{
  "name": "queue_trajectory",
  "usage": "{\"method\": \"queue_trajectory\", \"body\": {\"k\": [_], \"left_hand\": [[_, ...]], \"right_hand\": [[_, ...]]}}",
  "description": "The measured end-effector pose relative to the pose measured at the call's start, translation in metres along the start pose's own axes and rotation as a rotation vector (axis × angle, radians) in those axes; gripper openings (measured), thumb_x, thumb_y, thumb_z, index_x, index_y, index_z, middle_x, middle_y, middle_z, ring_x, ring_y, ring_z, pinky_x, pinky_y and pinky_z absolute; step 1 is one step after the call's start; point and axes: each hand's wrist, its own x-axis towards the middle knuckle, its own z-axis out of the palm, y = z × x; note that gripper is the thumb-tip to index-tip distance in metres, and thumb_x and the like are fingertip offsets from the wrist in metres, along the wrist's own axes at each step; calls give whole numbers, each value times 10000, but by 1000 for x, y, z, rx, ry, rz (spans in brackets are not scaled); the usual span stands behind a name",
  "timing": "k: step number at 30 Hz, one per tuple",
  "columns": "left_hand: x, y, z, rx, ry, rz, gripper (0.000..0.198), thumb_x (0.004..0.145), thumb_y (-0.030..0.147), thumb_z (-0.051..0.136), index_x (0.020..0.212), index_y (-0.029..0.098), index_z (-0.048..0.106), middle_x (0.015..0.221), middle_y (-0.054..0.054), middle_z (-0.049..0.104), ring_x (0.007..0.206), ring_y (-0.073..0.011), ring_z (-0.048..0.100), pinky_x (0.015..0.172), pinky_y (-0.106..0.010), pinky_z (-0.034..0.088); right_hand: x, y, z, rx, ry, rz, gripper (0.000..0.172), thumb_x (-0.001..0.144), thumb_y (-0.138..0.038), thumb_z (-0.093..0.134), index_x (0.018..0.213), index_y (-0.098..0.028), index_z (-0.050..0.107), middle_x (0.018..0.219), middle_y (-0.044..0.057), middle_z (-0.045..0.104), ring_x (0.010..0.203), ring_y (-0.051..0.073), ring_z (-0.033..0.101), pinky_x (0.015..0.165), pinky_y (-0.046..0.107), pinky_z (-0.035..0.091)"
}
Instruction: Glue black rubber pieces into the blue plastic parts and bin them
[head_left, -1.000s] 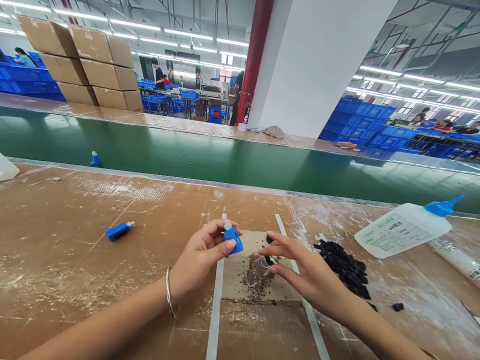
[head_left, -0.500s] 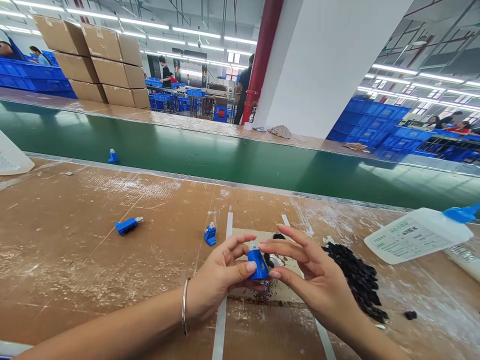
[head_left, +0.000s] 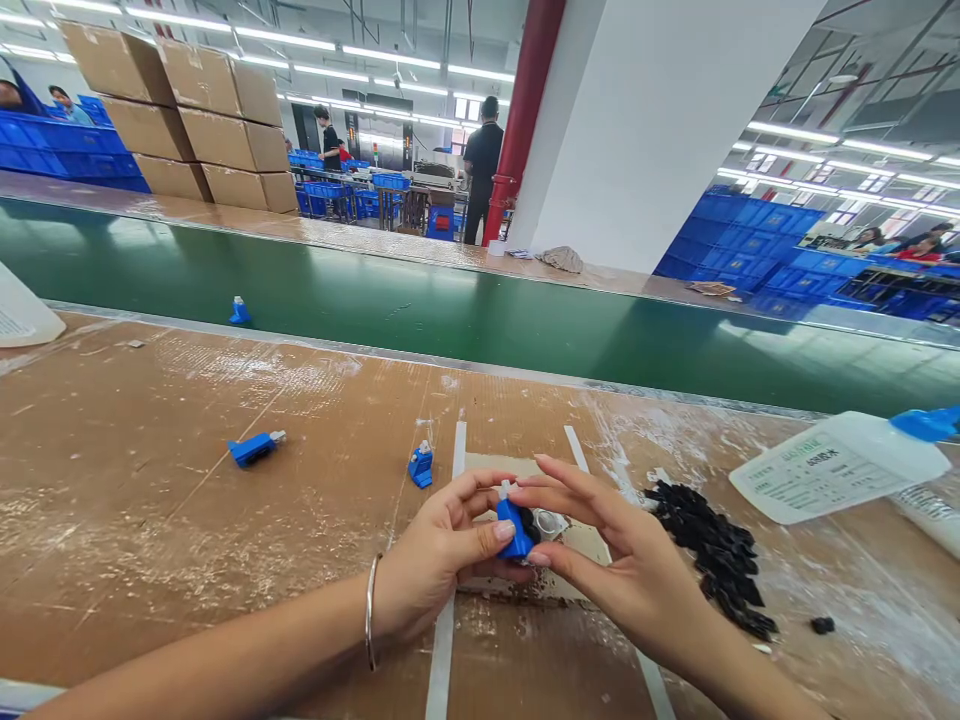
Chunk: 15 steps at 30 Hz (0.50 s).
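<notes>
My left hand, with a silver bangle at the wrist, holds a small blue plastic part with a white tip between thumb and fingers. My right hand closes on the same part from the right, index finger by the tip and thumb at the lower edge. Something black shows against the part's right side; whether it is attached I cannot tell. Behind the fingers, a small round clear dish sits on a pale board. A second blue part stands left of the board, and another lies farther left.
A heap of black pieces lies to the right, with one loose black piece beyond it. A white bottle with a blue cap lies behind them. Across the back runs a green conveyor belt carrying a blue part.
My right hand has come slightly left, closer around the blue part, which has turned a little. Black now shows at its side. The blue part on the belt has shifted right.
</notes>
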Motion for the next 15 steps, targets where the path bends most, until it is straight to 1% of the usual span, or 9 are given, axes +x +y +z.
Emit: {"method": "queue_trajectory", "body": {"k": [2,4,7,9,12,15], "left_hand": [[-1,0,0,-20,-13,-14,361,800,167,657,1146,226,574,1183,-74,574,836,-130,626,736,-302,580],[-1,-1,0,-62,-17,-29,357,805,146,641,1149,222,583,1158,-77,592,861,-147,637,740,-306,583],[-1,0,1,-114,-2,-51,354,791,114,643,1132,205,608,1112,-83,616,904,-164,637,752,-304,581],[0,0,1,-116,7,-56,370,778,104,654,1132,205,617,1140,-89,613,918,-163,631,757,-299,577],[-1,1,1,-95,5,-65,413,770,114,667,1167,216,614,1153,-92,616,913,-161,629,767,-296,566],[-1,1,1,-81,-4,-80,420,765,143,680,1174,224,623,1123,-84,636,902,-160,631,789,-304,549]], "right_hand": [[-1,-1,0,8,9,7,568,895,-214,596,1359,-416,339,1208,-51,626,1185,150,517,1031,331,393],[-2,-1,1,33,47,21,497,902,-235,589,1323,-410,390,1207,-49,623,1170,149,523,1014,321,402],[-1,1,4,80,130,55,357,916,-257,568,1236,-387,478,1166,-40,625,1088,150,553,961,321,427],[1,2,7,72,166,70,311,904,-261,581,1187,-373,515,1127,-36,620,1023,154,553,901,317,441],[4,1,10,32,167,86,295,885,-252,592,1154,-356,532,1099,-30,601,941,156,532,834,313,436],[6,-2,13,24,146,116,285,871,-228,584,1129,-339,532,1089,-28,582,909,157,513,801,306,427]]}}
